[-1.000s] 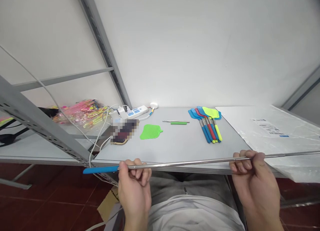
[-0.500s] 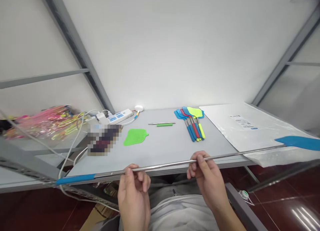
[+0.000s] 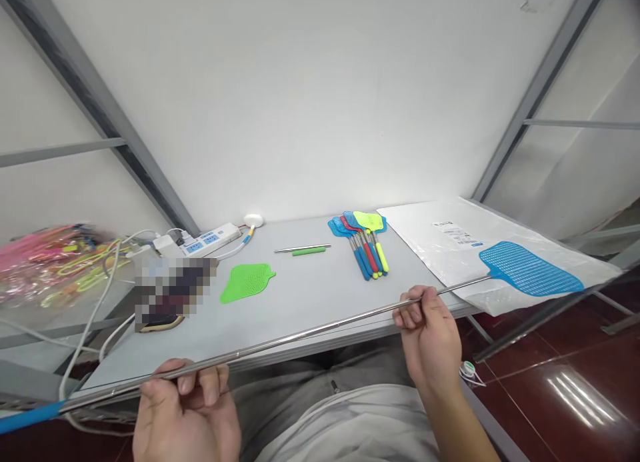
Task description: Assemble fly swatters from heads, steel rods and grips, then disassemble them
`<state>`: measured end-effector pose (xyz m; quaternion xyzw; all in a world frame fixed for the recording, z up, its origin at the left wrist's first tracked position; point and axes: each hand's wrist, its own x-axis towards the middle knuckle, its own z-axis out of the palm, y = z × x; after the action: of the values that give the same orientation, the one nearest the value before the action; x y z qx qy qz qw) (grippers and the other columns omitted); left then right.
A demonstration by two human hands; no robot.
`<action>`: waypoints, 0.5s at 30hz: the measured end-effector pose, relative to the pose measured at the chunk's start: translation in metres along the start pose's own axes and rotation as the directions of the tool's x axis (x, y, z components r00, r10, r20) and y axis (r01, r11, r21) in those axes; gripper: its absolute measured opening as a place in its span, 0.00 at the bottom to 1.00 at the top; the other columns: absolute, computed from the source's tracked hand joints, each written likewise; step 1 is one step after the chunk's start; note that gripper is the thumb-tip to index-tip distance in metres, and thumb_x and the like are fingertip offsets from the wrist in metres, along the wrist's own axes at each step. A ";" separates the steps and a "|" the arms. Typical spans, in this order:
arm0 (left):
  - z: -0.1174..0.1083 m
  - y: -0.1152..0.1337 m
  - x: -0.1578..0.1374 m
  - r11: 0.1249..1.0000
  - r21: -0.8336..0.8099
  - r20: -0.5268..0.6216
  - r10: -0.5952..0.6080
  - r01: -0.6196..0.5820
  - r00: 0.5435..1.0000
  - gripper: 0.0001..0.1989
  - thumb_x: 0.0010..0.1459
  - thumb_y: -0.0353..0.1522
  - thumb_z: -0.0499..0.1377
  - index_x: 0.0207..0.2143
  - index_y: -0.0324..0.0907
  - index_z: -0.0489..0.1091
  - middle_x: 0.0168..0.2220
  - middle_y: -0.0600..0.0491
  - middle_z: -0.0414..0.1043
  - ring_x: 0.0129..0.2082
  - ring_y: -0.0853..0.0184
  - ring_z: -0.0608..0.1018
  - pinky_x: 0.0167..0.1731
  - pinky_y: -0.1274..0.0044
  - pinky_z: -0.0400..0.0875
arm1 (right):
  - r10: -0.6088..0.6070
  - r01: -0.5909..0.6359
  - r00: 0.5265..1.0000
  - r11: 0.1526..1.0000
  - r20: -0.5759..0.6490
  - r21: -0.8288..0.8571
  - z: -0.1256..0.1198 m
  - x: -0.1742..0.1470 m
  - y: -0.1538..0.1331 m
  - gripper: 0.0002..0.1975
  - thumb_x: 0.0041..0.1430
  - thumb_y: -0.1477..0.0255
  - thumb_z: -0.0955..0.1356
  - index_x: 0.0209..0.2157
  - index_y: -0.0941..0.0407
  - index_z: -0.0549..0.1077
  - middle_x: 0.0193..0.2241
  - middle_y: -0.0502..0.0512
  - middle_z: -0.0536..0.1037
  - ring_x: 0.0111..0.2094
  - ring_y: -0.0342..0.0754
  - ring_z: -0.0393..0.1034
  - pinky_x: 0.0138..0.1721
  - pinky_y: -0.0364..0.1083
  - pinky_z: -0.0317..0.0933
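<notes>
The left hand (image 3: 187, 409) and right hand (image 3: 433, 337) pinch the metal shaft (image 3: 300, 335) of a blue telescopic fly swatter (image 3: 360, 317) above the near edge of the desk (image 3: 305, 285), a probably light, slippery tool best held by its left-end grip (image 3: 30, 417), not the likely bendy mesh head (image 3: 530, 269) at right.

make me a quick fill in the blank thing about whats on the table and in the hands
1. The left hand and right hand hold a metal rod with a ____ mesh head at one end.
2. The hand nearer that head is the ____ one.
3. The loose swatter head lying on the table is ____.
4. The uppermost head in the bundle of swatters is ____.

Missing words: blue; right; green; yellow
</notes>
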<state>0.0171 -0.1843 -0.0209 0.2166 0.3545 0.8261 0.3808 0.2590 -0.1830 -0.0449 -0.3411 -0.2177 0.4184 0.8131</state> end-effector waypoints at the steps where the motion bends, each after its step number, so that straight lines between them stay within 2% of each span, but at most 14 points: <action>1: 0.000 0.000 -0.001 1.000 0.006 0.004 -0.001 0.001 1.000 0.05 0.61 0.30 0.58 0.30 0.40 0.66 0.24 0.60 0.53 0.19 0.75 0.56 0.22 0.80 0.59 | -0.004 0.004 1.000 1.000 -0.006 0.015 -0.001 0.002 -0.002 0.15 0.60 0.58 0.68 0.29 0.55 0.70 0.20 0.43 0.54 0.21 0.39 0.50 0.24 0.40 0.54; 4: -0.001 0.000 -0.002 1.000 0.010 0.020 -0.010 0.010 1.000 0.05 0.62 0.32 0.57 0.32 0.40 0.68 0.24 0.60 0.54 0.18 0.75 0.57 0.22 0.79 0.61 | 0.042 -0.040 0.999 0.996 -0.020 0.083 -0.004 0.007 -0.007 0.13 0.59 0.60 0.70 0.30 0.56 0.70 0.20 0.42 0.53 0.21 0.38 0.48 0.23 0.39 0.53; 9: -0.005 -0.015 -0.008 0.994 0.017 0.004 -0.112 0.112 0.994 0.09 0.61 0.37 0.58 0.37 0.41 0.71 0.24 0.60 0.59 0.16 0.77 0.60 0.20 0.80 0.61 | 0.095 -0.090 0.995 0.988 -0.032 0.126 -0.006 0.009 -0.008 0.12 0.60 0.61 0.69 0.33 0.56 0.72 0.20 0.42 0.54 0.21 0.37 0.48 0.22 0.38 0.52; 11: -0.004 -0.025 -0.018 0.982 0.070 0.075 -0.181 0.176 0.981 0.10 0.61 0.39 0.59 0.38 0.41 0.72 0.25 0.59 0.62 0.16 0.77 0.62 0.19 0.81 0.59 | 0.116 -0.115 0.993 0.989 -0.006 0.088 -0.002 0.002 -0.002 0.11 0.60 0.62 0.70 0.35 0.55 0.72 0.21 0.43 0.57 0.21 0.37 0.50 0.23 0.39 0.54; 13: -0.002 -0.036 -0.030 0.952 0.138 0.163 -0.294 0.273 0.942 0.12 0.61 0.40 0.59 0.40 0.41 0.73 0.27 0.57 0.66 0.17 0.78 0.63 0.19 0.81 0.58 | 0.173 -0.174 0.983 0.984 0.055 0.022 0.005 -0.010 0.006 0.08 0.58 0.65 0.71 0.35 0.54 0.73 0.22 0.44 0.61 0.21 0.37 0.52 0.24 0.40 0.56; 15: 0.001 -0.044 -0.042 0.907 0.211 0.277 -0.413 0.364 0.868 0.14 0.61 0.41 0.59 0.41 0.39 0.74 0.29 0.55 0.68 0.17 0.78 0.65 0.20 0.80 0.58 | 0.240 -0.236 0.960 0.971 0.146 -0.046 0.010 -0.023 0.014 0.07 0.59 0.66 0.70 0.34 0.54 0.72 0.22 0.45 0.63 0.21 0.38 0.54 0.24 0.41 0.57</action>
<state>0.0648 -0.1965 -0.0569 0.2980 0.3872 0.6575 0.5736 0.2322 -0.1928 -0.0499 -0.3436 -0.2417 0.5345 0.7334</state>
